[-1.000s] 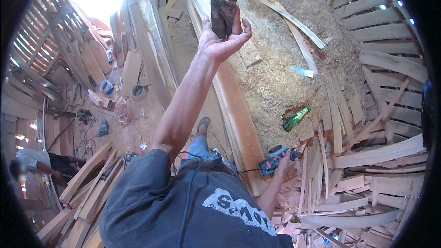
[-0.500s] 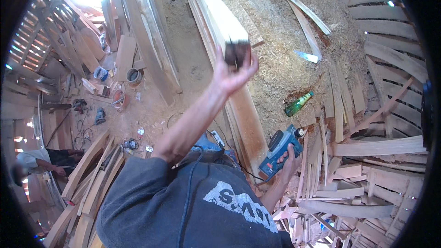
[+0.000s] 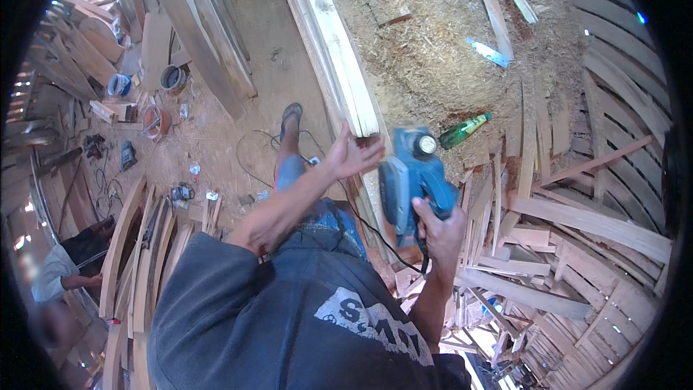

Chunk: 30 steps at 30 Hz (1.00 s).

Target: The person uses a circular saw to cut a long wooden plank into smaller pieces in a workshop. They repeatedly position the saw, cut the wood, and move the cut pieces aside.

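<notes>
A blue electric planer (image 3: 415,173) is raised beside the planks, its handle gripped by my right hand (image 3: 442,231). From the planer's lower end a black cord runs off to the left. My left hand (image 3: 352,155) is at the near end of a long pale plank (image 3: 338,50), palm up with the fingers apart. Its thumb lies along the plank's left side and its fingers are just below the end face; whether they touch the wood I cannot tell. Under and beside this plank run other long boards (image 3: 307,36).
A green bottle (image 3: 464,131) lies on the shavings to the right. Scrap wood (image 3: 534,245) is heaped at the lower right. Curved timbers (image 3: 133,245) and another person (image 3: 65,271) are at the left. Buckets (image 3: 173,78) stand farther back. The cord (image 3: 375,231) crosses near my legs.
The plank's end has come down from my left hand's raised grip, and the fingers have spread. My right hand has lifted the planer up and left, turning it toward the plank's end.
</notes>
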Motion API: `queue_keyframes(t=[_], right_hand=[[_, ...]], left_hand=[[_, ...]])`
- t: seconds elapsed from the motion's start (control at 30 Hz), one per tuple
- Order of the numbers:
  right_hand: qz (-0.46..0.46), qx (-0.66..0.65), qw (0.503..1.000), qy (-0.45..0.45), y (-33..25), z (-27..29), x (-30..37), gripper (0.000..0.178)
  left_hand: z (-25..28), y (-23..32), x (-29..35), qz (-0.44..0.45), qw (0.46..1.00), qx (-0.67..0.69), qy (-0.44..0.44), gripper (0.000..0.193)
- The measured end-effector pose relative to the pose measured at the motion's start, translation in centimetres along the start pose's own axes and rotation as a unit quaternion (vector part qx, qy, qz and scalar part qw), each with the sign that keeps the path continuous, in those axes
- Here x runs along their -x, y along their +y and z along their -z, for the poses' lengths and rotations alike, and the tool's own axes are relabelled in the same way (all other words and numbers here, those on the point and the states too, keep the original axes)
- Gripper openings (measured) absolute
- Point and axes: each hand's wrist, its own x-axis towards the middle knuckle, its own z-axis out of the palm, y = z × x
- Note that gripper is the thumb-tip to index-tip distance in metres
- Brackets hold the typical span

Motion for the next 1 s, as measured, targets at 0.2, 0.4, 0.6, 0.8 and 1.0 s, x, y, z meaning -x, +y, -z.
queue_keyframes(t=[0.2, 0.4, 0.6, 0.8, 1.0], right_hand=[[-0.025, 0.059, 0.995, -0.08, -1.1, -6.4, -4.1, 0.027], [0.058, 0.121, 0.987, -0.09, -2.2, -9.5, -7.1, 0.029], [0.03, 0.129, 0.987, -0.096, -7.3, -14.0, -11.3, 0.029], [0.134, 0.174, 0.972, -0.085, -10.2, -18.4, -17.4, 0.03], [0.123, 0.133, 0.98, -0.083, -13.9, -22.3, -21.3, 0.03]], left_hand=[[15.0, 12.5, 9.7, -0.058, 0.888, -0.421, 0.174, 0.054], [29.1, 18.0, 21.1, -0.134, 0.748, -0.447, 0.473, 0.053], [23.7, 16.7, 18.8, -0.188, 0.765, -0.487, 0.377, 0.05], [8.1, 15.5, 10.6, -0.257, 0.665, -0.693, 0.107, 0.061], [-1.9, 12.8, 7.1, -0.066, 0.604, -0.785, -0.12, 0.077]])
